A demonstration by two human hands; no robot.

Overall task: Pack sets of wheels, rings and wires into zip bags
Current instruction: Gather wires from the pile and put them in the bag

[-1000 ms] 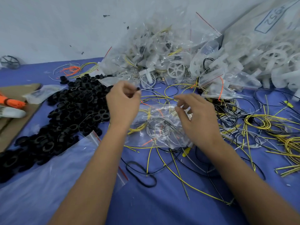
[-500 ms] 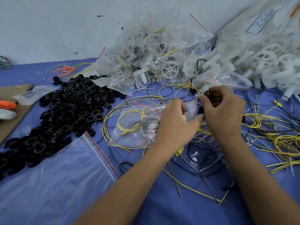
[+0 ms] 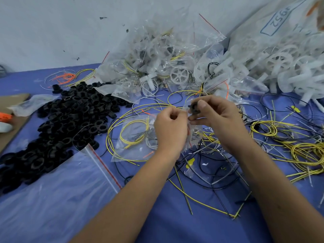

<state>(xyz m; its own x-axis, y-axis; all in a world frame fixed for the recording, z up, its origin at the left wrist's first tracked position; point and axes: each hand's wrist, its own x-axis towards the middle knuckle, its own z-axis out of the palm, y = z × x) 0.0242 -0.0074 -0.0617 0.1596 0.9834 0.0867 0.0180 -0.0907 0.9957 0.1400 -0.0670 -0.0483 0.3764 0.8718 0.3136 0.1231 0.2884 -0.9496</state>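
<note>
My right hand (image 3: 217, 114) pinches a small black ring (image 3: 194, 108) between thumb and fingers, just above the table's middle. My left hand (image 3: 171, 128) is closed on the mouth of a clear zip bag (image 3: 135, 139) that holds coiled yellow, white and black wires. The bag lies flat to the left of the hands, its open edge lifted at my left fingers. The two hands nearly touch, and the ring sits right at the bag's mouth.
A heap of black rings (image 3: 66, 123) covers the left. Filled zip bags (image 3: 154, 60) and white wheels (image 3: 280, 60) pile up at the back. Loose yellow and black wires (image 3: 298, 148) spread right. An empty zip bag (image 3: 52, 195) lies front left; cardboard (image 3: 10, 109) sits far left.
My left hand came from the ring pile to the bag's right edge and gripped it. My right hand picked up a black ring and brought it left to the bag's mouth.
</note>
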